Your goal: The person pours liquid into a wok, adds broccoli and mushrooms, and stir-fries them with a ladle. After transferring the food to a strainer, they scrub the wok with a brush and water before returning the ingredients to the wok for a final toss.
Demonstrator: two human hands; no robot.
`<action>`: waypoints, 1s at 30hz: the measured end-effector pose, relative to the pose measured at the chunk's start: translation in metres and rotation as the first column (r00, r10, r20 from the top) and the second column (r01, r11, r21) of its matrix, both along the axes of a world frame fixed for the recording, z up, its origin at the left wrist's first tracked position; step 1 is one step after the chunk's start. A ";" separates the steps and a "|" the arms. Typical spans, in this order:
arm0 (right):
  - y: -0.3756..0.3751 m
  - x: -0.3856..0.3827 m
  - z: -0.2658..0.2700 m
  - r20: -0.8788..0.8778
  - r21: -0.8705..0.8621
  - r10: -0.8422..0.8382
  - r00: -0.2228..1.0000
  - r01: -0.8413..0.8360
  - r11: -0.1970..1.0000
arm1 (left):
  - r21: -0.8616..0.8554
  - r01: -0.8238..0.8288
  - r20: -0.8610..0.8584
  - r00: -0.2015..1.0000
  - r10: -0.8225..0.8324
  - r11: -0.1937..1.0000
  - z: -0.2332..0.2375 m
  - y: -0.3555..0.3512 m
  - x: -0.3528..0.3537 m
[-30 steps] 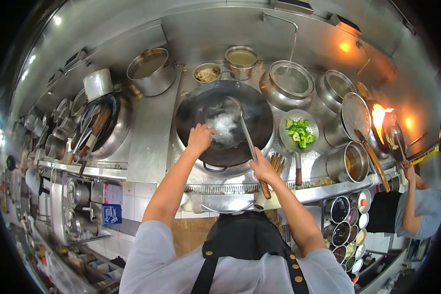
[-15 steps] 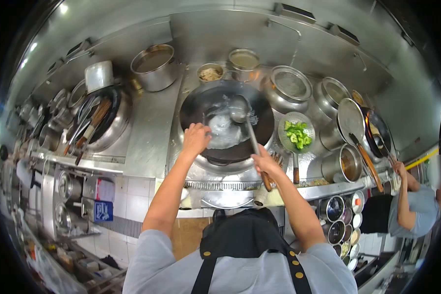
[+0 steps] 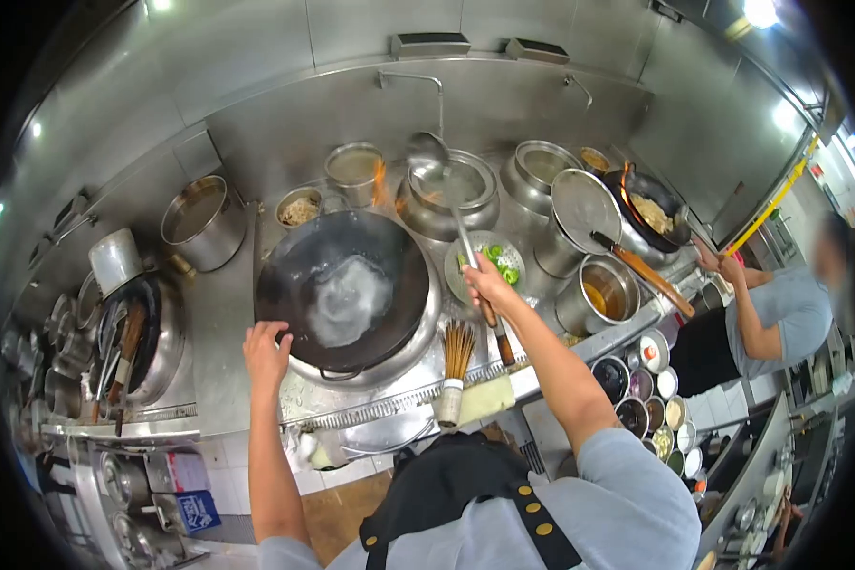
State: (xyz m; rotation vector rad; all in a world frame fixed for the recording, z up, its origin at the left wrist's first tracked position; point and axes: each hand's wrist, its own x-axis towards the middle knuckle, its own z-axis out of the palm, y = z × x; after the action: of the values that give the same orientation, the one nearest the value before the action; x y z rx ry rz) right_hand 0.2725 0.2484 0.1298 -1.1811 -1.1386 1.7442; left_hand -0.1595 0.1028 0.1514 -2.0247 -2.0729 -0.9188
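Ladle [image 3: 462, 233] in right hand [image 3: 487, 285], beside wok [image 3: 299, 285]

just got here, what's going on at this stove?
A person stands at a wok with foamy liquid in it. Their right hand grips a ladle, its bowl raised over the pot behind the wok. Their left hand is open at the wok's near rim; contact is unclear. On the right, a co-worker reaches to a second wok.

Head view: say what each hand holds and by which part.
Right hand grips the ladle by its shaft, above the wooden end. Left hand holds nothing; its fingers spread by the wok rim.
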 end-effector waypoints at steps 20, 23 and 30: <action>-0.001 0.137 0.039 -0.794 -0.427 -0.237 0.560 -0.236 0.873 | -0.122 0.309 0.088 0.950 -0.300 0.943 -0.061 0.121 0.338; -0.054 0.162 0.042 -0.691 -0.486 -0.182 0.700 -0.263 0.834 | -0.180 0.192 0.307 0.943 -0.130 0.965 -0.123 0.167 0.362; -0.136 0.184 0.051 0.397 -0.203 0.195 0.897 -0.121 0.972 | -0.427 0.234 0.721 0.671 0.173 0.873 -0.214 0.204 0.360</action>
State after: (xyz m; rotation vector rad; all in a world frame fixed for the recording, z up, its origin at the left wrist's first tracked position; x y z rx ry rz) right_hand 0.4566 0.1122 0.1805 -1.6669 -1.3824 1.7913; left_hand 0.2002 0.3071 -0.0627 -2.1143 -2.9667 -1.5825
